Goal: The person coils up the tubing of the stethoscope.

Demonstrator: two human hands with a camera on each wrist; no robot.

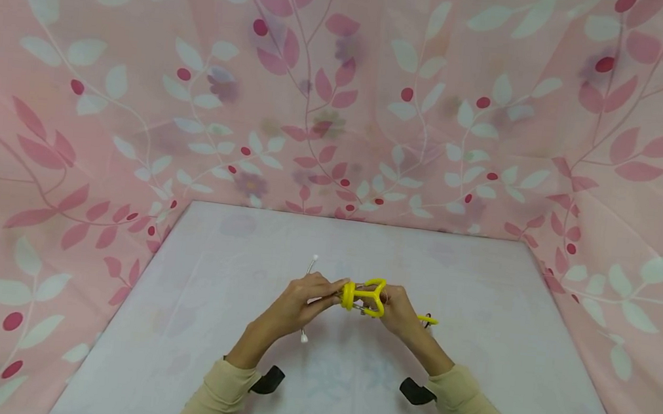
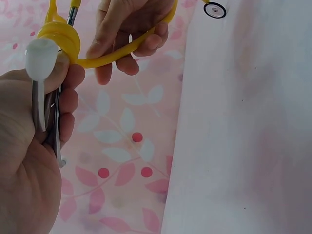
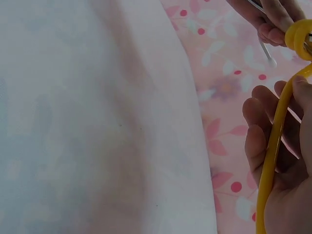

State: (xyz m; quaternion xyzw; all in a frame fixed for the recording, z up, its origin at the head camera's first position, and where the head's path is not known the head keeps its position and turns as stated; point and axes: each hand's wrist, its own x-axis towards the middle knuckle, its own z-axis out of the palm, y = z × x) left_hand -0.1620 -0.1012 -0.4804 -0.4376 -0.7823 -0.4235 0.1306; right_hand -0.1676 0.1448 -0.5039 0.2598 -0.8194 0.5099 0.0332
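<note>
A stethoscope with yellow tubing (image 1: pixel 354 296) is held above the white table between both hands. My left hand (image 1: pixel 302 300) grips its metal ear tubes together, seen closely in the left wrist view, where a white ear tip (image 2: pixel 41 59) stands out from the fist. Loops of the yellow tube (image 2: pixel 61 36) are wound around the ear tubes just beyond the left thumb. My right hand (image 1: pixel 401 310) holds the tube's free length (image 3: pixel 273 156), with the thumb on it and the fingers loosely bent around it. The round chest piece (image 2: pixel 215 9) hangs beyond the right hand.
The white-covered table (image 1: pixel 216 243) lies beneath the hands. Pink leaf-patterned cloth (image 1: pixel 340 102) stands behind it and on both sides. Black wrist mounts (image 1: pixel 267 380) show under the sleeves.
</note>
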